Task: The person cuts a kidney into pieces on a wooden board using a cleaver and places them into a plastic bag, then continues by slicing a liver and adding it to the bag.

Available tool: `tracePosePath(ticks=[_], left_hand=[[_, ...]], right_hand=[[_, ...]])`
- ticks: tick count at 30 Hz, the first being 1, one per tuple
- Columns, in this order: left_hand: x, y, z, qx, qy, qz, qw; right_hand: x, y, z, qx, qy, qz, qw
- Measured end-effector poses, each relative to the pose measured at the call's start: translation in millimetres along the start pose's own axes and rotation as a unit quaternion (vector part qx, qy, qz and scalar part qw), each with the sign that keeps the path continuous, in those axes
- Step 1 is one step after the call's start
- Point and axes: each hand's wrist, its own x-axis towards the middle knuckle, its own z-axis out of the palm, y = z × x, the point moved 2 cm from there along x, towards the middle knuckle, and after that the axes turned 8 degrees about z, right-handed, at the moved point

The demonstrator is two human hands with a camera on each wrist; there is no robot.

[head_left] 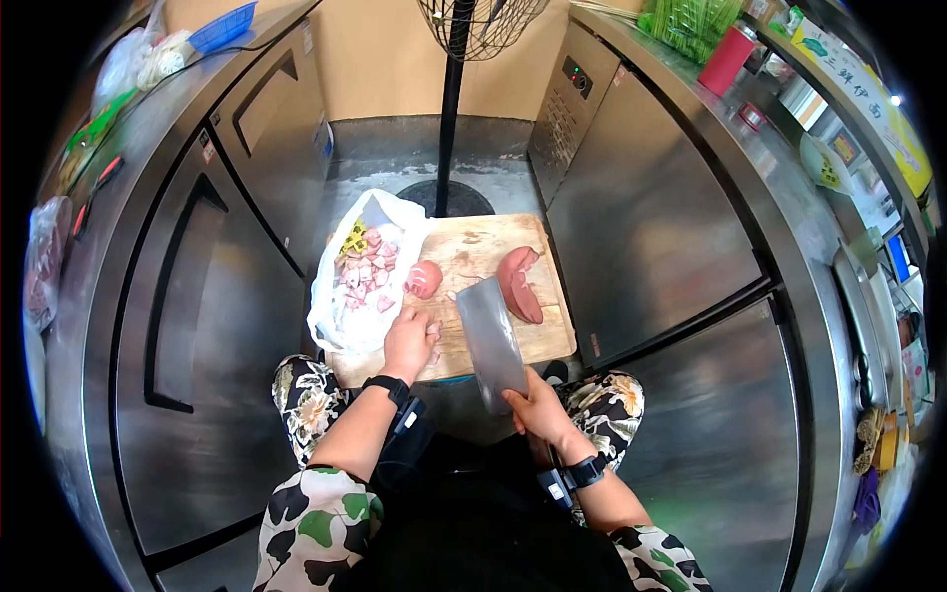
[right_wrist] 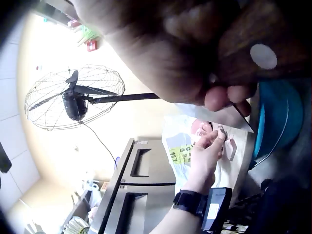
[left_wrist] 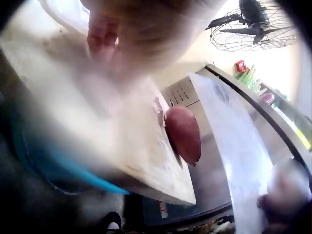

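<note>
In the head view my right hand (head_left: 538, 407) grips a cleaver (head_left: 490, 333), its broad blade raised over the front of the wooden cutting board (head_left: 464, 237). A brown handle (right_wrist: 263, 44) with a pale rivet shows in the right wrist view. My left hand (head_left: 406, 347) is low at the board's left side, its fingers curled round small pale pink meat pieces (right_wrist: 222, 131). Just beyond it lies a rounded lump of pink meat (head_left: 423, 279). A larger, darker piece of meat (head_left: 520, 284) rests on the board's right.
A white plastic bag (head_left: 330, 311) holding cut meat chunks (head_left: 367, 271) lies open along the board's left edge. Behind stands a fan on a black pole (head_left: 450, 128). Steel cabinets (head_left: 631, 197) close in both sides. Under the board is a blue-green bucket (right_wrist: 280, 119).
</note>
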Motion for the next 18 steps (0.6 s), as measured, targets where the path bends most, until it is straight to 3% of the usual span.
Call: tracePosePath(ticks=[4,7,10,12,14,15,18], left_hand=[[7,5,5,0.055,0.007,0.024,0.998],[6,3,2,-0.067,0.01,-0.012,0.998],[17,-52,7,-0.221,0.165,0.077,0.958],[38,-111,-5,-0.317,0.135,-0.047,0.938],[42,-68,-58,-0.357,0.247,-0.15,0.888],[43,-68,-64,-0.322,0.282,-0.124,0.895],[18,-51,-56,-0.092,0.148,0.004,0.985]], right_hand=[[-6,4,-4,0.001,0.005,0.004,1.0],[-11,3,-4,-0.013,0.004,0.005,1.0],[-12,7,-4,-0.03,-0.001,0.005,1.0],[-13,10,-3,-0.034,-0.004,0.008,0.999],[-11,9,0,-0.032,-0.008,0.003,0.999],[-12,6,2,-0.028,-0.006,0.0,1.0],[-12,2,6,-0.05,-0.009,-0.018,0.999]])
